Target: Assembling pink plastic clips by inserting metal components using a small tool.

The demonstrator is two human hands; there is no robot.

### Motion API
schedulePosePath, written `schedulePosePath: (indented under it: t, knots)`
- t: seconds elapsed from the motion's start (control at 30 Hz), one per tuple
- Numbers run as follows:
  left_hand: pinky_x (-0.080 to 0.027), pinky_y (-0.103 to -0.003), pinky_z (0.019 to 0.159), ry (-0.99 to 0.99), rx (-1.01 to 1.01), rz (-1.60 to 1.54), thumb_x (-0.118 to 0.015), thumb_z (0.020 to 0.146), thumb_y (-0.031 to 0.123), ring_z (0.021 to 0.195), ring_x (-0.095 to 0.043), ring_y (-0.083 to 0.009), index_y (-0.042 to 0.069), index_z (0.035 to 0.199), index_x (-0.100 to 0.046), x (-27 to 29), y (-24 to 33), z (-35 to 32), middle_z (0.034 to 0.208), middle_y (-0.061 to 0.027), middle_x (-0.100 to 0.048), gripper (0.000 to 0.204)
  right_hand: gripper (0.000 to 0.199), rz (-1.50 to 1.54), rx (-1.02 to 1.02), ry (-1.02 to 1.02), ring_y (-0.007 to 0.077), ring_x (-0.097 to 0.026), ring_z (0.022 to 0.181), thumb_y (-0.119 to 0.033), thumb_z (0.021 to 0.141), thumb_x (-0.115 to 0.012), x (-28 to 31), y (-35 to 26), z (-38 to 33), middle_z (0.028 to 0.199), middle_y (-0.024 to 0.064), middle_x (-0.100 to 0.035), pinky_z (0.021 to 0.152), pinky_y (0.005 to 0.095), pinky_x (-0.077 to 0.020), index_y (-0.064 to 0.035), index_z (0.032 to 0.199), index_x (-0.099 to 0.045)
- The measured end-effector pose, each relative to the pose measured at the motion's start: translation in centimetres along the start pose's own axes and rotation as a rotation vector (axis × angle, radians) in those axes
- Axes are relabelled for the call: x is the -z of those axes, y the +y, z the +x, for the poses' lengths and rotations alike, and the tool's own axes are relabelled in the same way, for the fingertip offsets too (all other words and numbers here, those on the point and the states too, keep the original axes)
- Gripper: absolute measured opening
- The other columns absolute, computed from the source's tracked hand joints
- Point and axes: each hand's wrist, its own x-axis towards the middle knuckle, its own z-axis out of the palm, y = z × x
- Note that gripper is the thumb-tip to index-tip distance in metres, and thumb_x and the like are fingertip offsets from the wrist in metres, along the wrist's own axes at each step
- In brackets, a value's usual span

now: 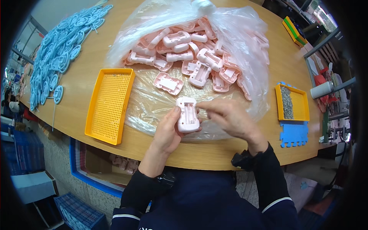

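Observation:
A pale pink plastic casing (188, 128) with an open battery compartment is in my left hand (167, 130). That hand is wrapped round its left side and underside, the thumb on the near edge. The long slots of the compartment face up. My right hand (232, 117) is at the casing's upper right corner, its index finger stretched out to the edge and its other fingers curled. Nothing shows between the right fingers. Just beyond the casing lies a flat pink shell (168, 83) with a white rectangle in its middle.
A clear plastic bag (245, 28) holding heaped pink casings (178, 39) spreads over the table (149, 151). At left are a yellow perforated tray (109, 103) and piled blue plastic parts (61, 50). A yellow tray (301, 105) of small metal pieces sits on a blue foam mat (294, 133).

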Motion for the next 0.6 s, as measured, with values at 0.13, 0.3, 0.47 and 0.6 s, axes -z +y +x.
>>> schedulePosePath:
  t: [0.13,0.3,0.47,0.6]
  knots:
    - [-0.053,-0.043,0.087,0.013,-0.035,0.037,-0.037,0.1,0.029,0.102,-0.061,-0.0263,-0.002,0.127,-0.044,-0.8,-0.5,0.0,0.116,-0.0156,-0.058,0.041,0.033,-0.164,-0.103,0.048,0.0324,-0.064,0.079,-0.006,0.082,-0.057,-1.1,-2.0,0.0,0.089,0.0166,-0.066,0.067,0.0384,-0.0507,-0.0092,0.114,-0.062]
    - [-0.051,-0.034,0.085,0.05,-0.108,0.133,-0.038,0.101,0.025,0.098,-0.059,-0.0172,0.0,0.126,-0.046,-1.0,-0.9,-0.2,0.112,-0.0102,-0.058,0.037,0.032,-0.133,-0.14,0.06,0.0333,-0.065,0.076,-0.006,0.082,-0.058,-1.7,-2.3,-0.3,0.086,0.0185,-0.066,0.066,0.0398,-0.0505,-0.0087,0.114,-0.062]
    - [-0.049,-0.026,0.083,0.06,-0.131,0.152,-0.038,0.102,0.023,0.094,-0.058,-0.0098,0.001,0.126,-0.047,-1.5,-1.1,-0.4,0.108,-0.0054,-0.059,0.034,0.034,-0.051,-0.151,0.093,0.0341,-0.065,0.075,-0.007,0.082,-0.058,-1.7,-2.9,-0.3,0.083,0.0199,-0.065,0.065,0.0408,-0.0505,-0.0083,0.116,-0.06]
    - [-0.046,-0.023,0.084,0.051,-0.17,0.326,-0.038,0.102,0.023,0.095,-0.055,-0.0077,0.001,0.129,-0.046,-1.2,-1.8,-0.4,0.108,-0.0035,-0.058,0.036,0.037,-0.164,-0.195,0.136,0.0333,-0.065,0.074,-0.006,0.082,-0.057,-2.7,-2.9,-0.4,0.083,0.0192,-0.065,0.063,0.04,-0.0504,-0.0084,0.12,-0.057]
